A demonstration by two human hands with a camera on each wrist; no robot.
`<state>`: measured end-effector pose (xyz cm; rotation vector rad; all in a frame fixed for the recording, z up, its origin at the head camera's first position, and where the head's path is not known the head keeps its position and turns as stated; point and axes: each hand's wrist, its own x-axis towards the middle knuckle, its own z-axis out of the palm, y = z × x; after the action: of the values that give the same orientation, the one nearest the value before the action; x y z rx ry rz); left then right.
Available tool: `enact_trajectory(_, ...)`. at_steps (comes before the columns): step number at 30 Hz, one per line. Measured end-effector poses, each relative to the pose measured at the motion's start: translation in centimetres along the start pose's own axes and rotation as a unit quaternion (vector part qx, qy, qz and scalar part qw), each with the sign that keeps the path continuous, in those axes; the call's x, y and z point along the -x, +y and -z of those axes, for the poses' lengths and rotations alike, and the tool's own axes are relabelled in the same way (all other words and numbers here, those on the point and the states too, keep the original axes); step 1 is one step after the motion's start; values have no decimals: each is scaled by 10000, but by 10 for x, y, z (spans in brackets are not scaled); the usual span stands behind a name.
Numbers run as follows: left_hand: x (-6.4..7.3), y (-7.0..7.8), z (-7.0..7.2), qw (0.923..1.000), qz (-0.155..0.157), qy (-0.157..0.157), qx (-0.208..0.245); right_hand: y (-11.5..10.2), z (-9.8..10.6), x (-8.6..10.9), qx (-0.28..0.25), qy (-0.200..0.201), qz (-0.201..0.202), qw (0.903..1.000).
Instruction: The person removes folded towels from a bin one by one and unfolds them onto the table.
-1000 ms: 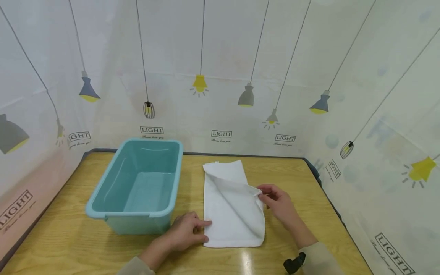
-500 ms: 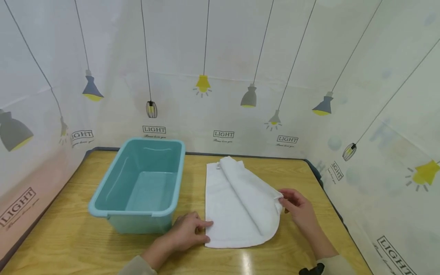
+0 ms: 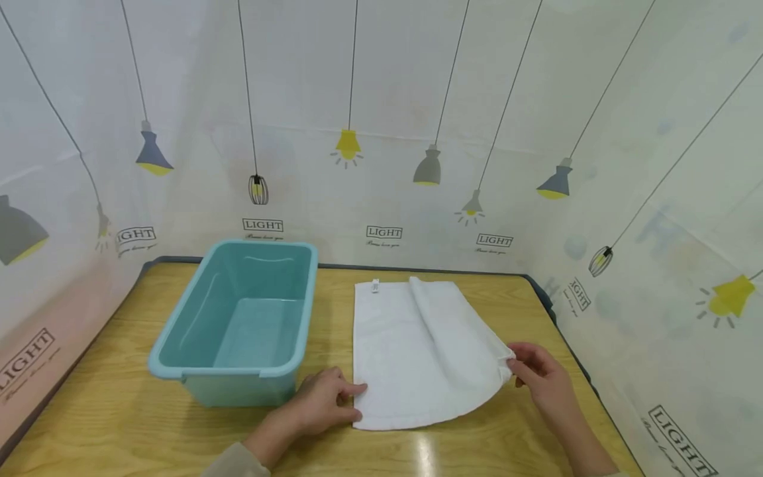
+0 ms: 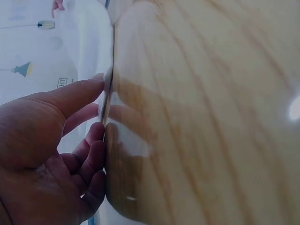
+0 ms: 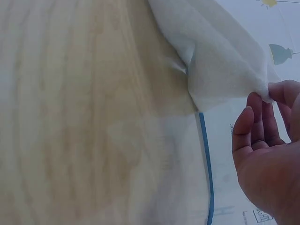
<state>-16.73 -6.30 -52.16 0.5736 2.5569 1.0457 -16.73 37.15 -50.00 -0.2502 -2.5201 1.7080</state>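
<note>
A white towel (image 3: 405,358) with a small label at its far left corner lies on the table, its right part lifted and curved over. My right hand (image 3: 545,374) pinches the towel's near right corner between thumb and fingers. Raised cloth (image 5: 225,61) hangs from that pinch in the right wrist view. My left hand (image 3: 324,401) rests on the table, index fingertip and thumb tip pressing on the towel's near left edge. From the left wrist, the thumb (image 4: 82,93) reaches to the towel's edge while the other fingers bend against the tabletop.
A light blue plastic tub (image 3: 238,331), with nothing in it, stands left of the towel, right behind my left hand. The wooden table (image 3: 119,424) has a dark edging and backs onto a white curtain (image 3: 381,79) printed with lamps, which also runs along both sides.
My right hand has drawn the towel's corner to the right and toward me, opening out the folded layer so the towel spreads wider. My left hand has stayed in place.
</note>
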Motion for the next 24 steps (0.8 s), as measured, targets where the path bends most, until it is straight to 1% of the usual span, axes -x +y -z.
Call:
enact_trajectory(7,-1,-2,-1,10000,-28,-12,-24,12,11,11,211,21,-522,9984)
enact_trajectory(13,-1,-2,0,9999,-97,37,-30,22,21,16,321,-186,-906,9952)
enact_trajectory(15,-1,-3,0,9999,-91,61,-10,25,24,17,385,-268,-959,9943)
enact_trajectory(24,-2,-1,-1,9999,28,28,119,34,36,22,1060,-514,-951,9885)
